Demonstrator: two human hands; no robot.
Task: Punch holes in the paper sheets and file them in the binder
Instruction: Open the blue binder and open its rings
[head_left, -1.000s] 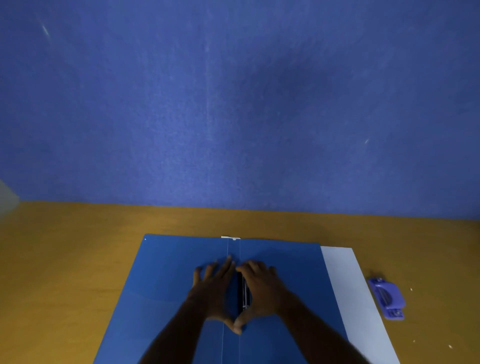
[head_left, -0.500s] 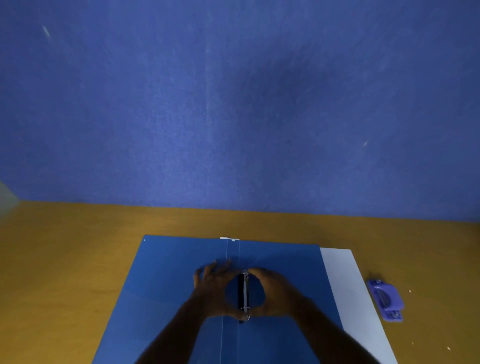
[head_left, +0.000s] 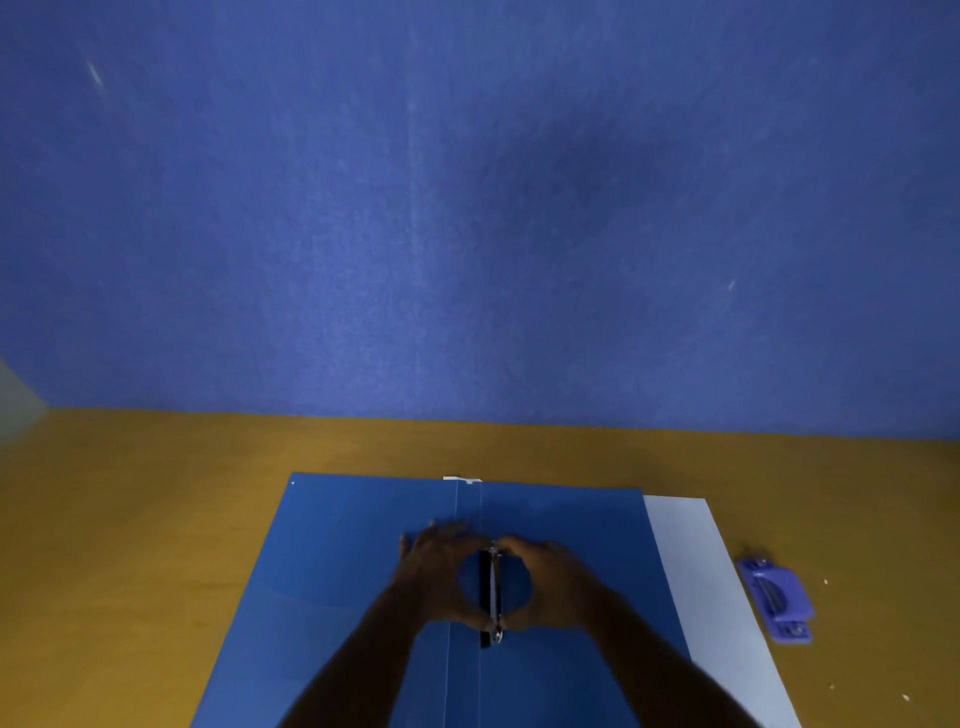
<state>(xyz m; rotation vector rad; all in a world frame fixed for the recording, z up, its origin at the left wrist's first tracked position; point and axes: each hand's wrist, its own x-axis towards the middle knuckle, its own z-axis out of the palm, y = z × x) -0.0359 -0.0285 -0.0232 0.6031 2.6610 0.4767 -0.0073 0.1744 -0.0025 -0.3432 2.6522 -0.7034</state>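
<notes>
A blue binder lies open flat on the wooden desk. Along its spine sits the metal ring mechanism. My left hand and my right hand curve round it from either side, thumbs meeting at its near end and fingertips at its far end, pinching the metal. A white paper sheet sticks out from under the binder's right cover. A purple hole punch lies on the desk to the right of the paper.
The brown desk ends at a blue felt wall behind the binder. A few white paper flecks lie near the punch. A white tab peeks out at the binder's far edge.
My hands went from lying flat over the spine to arching apart round the ring mechanism, which now shows between them. Binder, paper and punch have not moved.
</notes>
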